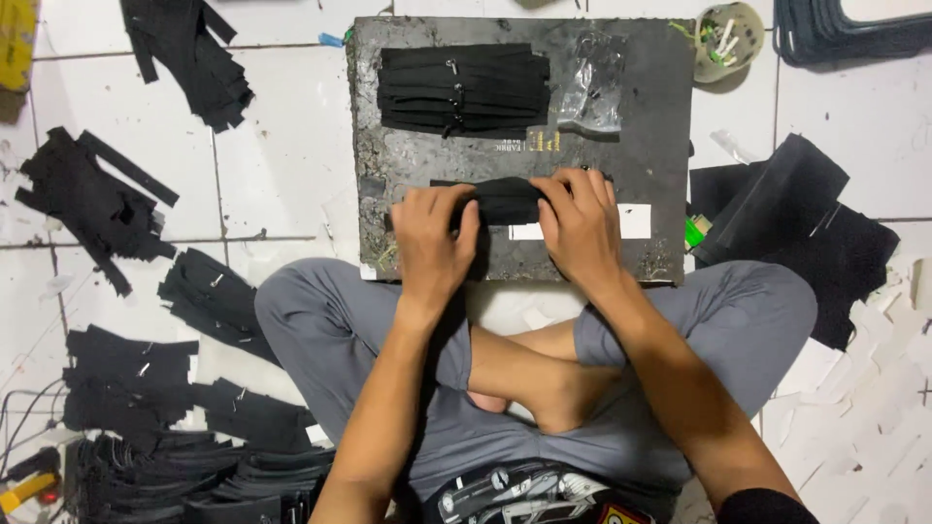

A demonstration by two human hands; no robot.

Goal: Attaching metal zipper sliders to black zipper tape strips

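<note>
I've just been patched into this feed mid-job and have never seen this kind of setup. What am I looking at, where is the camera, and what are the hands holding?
There is no machine here: a person sits cross-legged on a white tiled floor and works with bare hands. The one picture comes from a camera on their head, looking straight down.

In front of their knees lies a dark work board. Both hands press a black fabric strip against it: the left hand at one end, the right hand at the other.

Further back on the board sit a stack of black strips and a clear plastic bag. A small round container stands beyond the board's far right corner. Piles of black fabric pieces lie on the floor to both sides.
</note>
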